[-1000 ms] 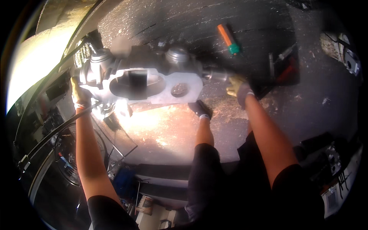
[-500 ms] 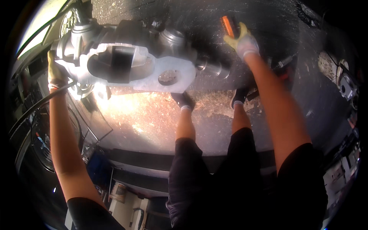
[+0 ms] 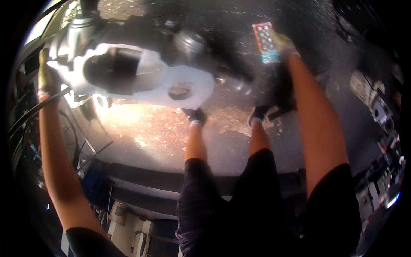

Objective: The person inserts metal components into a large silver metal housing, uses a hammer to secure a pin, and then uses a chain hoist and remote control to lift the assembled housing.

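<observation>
Fingers of the right hand (image 3: pixel 280 43), in a pale yellowish work glove, are curled around a flat rectangular handset (image 3: pixel 265 42) with an orange body, rows of dark round buttons and a teal band along its lower end; it is held face-up, far out at arm's length over the dark floor. Left hand (image 3: pixel 46 77), gloved the same way, is pressed flat, fingers straight and pointing up, against the left flank of a large cast-metal housing (image 3: pixel 141 75), so it grips nothing but rests on the bare metal. That housing hangs just in front of the person, between the two arms; its surface is smooth, pale grey and glaring in the sun, with a rounded oblong opening on the left, a flat lug with a round hole (image 3: pixel 180 90) on the right, and a domed cap (image 3: pixel 190 40) behind. Beneath it lies the rough, speckled concrete floor (image 3: pixel 171 132), sunlit and brownish under the casting, dark beyond. Two dark shoes (image 3: pixel 195 115) with white socks stand on it. A black cable (image 3: pixel 30 113) curves past the left forearm.
</observation>
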